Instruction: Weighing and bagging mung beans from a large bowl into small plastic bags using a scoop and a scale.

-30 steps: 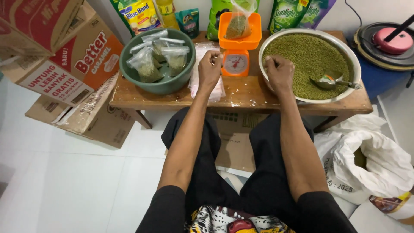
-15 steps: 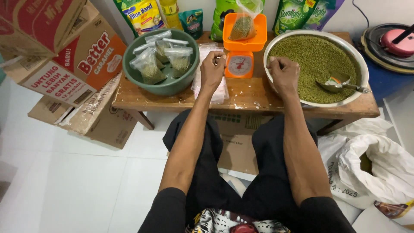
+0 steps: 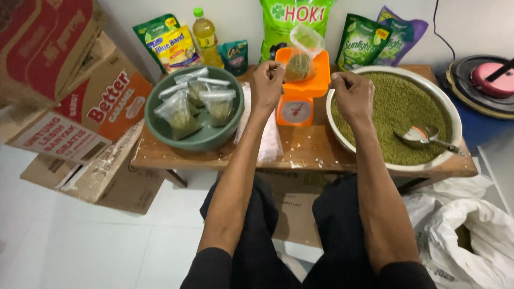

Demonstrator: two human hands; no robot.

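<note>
My left hand (image 3: 266, 85) is raised over the wooden table (image 3: 316, 151), fingers pinched together right beside a clear plastic bag of green beans (image 3: 299, 60). That bag stands on the orange kitchen scale (image 3: 295, 109). Whether the fingers touch the bag I cannot tell. My right hand (image 3: 353, 96) hovers over the left rim of a large white bowl (image 3: 454, 109) full of green mung beans (image 3: 396, 101), its fingers also pinched shut. A metal spoon (image 3: 420, 137) lies in the beans.
A green bowl (image 3: 182, 143) on the left holds several filled, sealed bags (image 3: 214, 104). A stack of empty clear bags (image 3: 267, 138) lies between it and the scale. Packets and a bottle (image 3: 205, 35) line the wall. Cardboard boxes (image 3: 101, 109) stand left, a white sack (image 3: 474, 235) right.
Both hands have lifted off the table edge and moved up toward the scale's tray. The left hand is now next to the bag. The view has tilted upward.
</note>
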